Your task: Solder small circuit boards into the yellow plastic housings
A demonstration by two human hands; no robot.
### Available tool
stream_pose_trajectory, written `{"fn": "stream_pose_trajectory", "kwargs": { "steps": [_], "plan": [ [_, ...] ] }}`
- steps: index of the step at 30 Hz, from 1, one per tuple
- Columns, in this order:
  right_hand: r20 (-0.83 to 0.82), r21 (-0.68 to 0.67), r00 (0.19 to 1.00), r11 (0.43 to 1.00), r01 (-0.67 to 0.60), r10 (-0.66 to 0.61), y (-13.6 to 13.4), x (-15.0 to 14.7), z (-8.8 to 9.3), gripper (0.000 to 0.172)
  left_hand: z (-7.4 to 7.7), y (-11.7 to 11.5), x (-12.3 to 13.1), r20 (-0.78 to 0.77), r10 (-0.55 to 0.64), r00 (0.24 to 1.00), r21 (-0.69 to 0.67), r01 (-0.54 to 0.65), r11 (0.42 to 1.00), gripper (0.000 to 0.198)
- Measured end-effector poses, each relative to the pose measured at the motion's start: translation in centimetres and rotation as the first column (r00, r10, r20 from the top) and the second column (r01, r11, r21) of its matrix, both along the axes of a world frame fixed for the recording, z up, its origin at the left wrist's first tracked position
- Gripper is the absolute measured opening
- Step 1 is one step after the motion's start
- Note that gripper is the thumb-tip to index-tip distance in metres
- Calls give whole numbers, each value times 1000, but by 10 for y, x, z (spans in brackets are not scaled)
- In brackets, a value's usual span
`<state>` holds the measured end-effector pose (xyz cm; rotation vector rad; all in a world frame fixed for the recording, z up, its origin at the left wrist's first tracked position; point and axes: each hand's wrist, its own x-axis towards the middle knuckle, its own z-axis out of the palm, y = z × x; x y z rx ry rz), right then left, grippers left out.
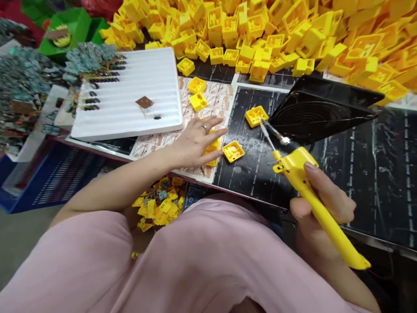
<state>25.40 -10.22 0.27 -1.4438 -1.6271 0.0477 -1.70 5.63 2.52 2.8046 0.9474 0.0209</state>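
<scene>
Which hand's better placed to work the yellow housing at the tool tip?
Right, probably: the right hand grips the yellow-handled tool, its thin metal shaft pointing at that yellow housing. The left hand lies spread over another housing, holding no tool.

Smooth grey floor (22, 248) shows at the lower left of the frame, beside a blue slatted plastic crate (57, 176) just below the near edge of the worktop (97, 149). At the upper left, a green plastic bin (76, 32) stands beyond the worktop, with red plastic sacking (94, 5) along the frame's top edge.
</scene>
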Motion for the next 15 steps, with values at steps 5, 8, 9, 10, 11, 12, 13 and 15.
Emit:
{"fn": "stream_pose_trajectory", "kwargs": {
  "steps": [5, 8, 9, 10, 11, 12, 13, 15],
  "plan": [
    [227, -26, 929, 956, -293, 291, 19, -7, 16, 28, -19, -17, -28, 125, 38, 991, -84, -28, 996, 63],
    [282, -95, 867, 912, -400, 410, 46, -13, 13, 12, -24, -19, -26, 232, 127, 964, -164, -90, 982, 46],
    [277, -115, 859, 903, -415, 430, 56, -16, 10, 11, -25, -18, -24, 269, 164, 949, -196, -113, 974, 39],
    [277, -134, 847, 891, -434, 454, 67, -19, 7, 15, -25, -16, -21, 302, 198, 933, -224, -133, 966, 35],
    [277, -148, 835, 880, -451, 475, 77, -23, 3, 24, -25, -13, -19, 329, 226, 917, -246, -148, 958, 33],
    [278, -170, 816, 862, -478, 507, 87, -26, -1, 31, -25, -10, -18, 350, 246, 904, -259, -159, 953, 32],
    [276, -204, 784, 831, -518, 556, 96, -29, -4, 38, -25, -8, -18, 367, 259, 893, -269, -165, 949, 32],
    [282, -297, 729, 779, -552, 624, 108, -31, -10, 44, -25, -5, -21, 380, 287, 879, -285, -184, 941, 33]
  ]
}}
